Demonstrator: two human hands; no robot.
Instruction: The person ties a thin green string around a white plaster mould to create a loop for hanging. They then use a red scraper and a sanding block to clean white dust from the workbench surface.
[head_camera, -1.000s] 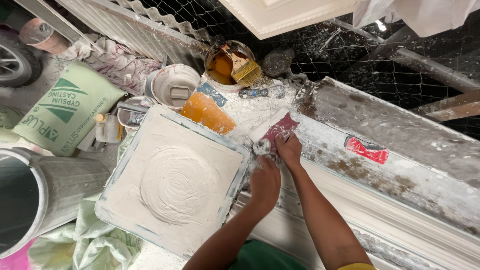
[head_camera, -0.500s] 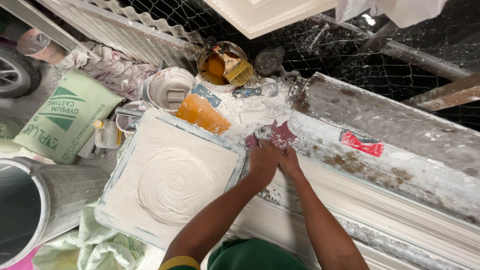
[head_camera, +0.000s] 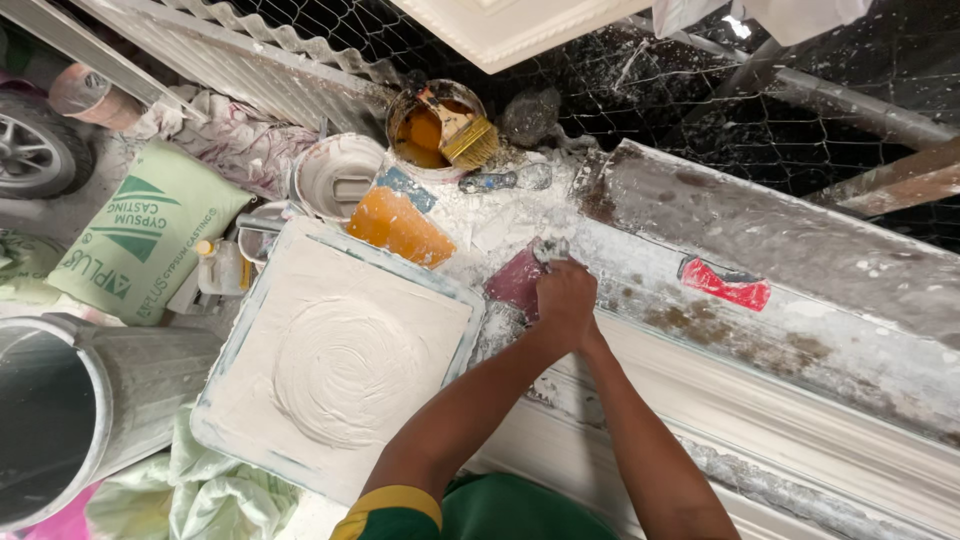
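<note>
Both hands bunched together on a dark red scraper at frame centre.

Left hand (head_camera: 560, 300) and right hand (head_camera: 578, 318) overlap, closed on the scraper (head_camera: 517, 278) over the plaster-caked bench (head_camera: 800, 340); who grips what, cannot tell. Left of centre, the square mould (head_camera: 340, 370) lies flat so the wet plaster levels. Upper centre, the brush (head_camera: 462, 130) rests in its orange-stained tub (head_camera: 420, 135), within reach.
</note>
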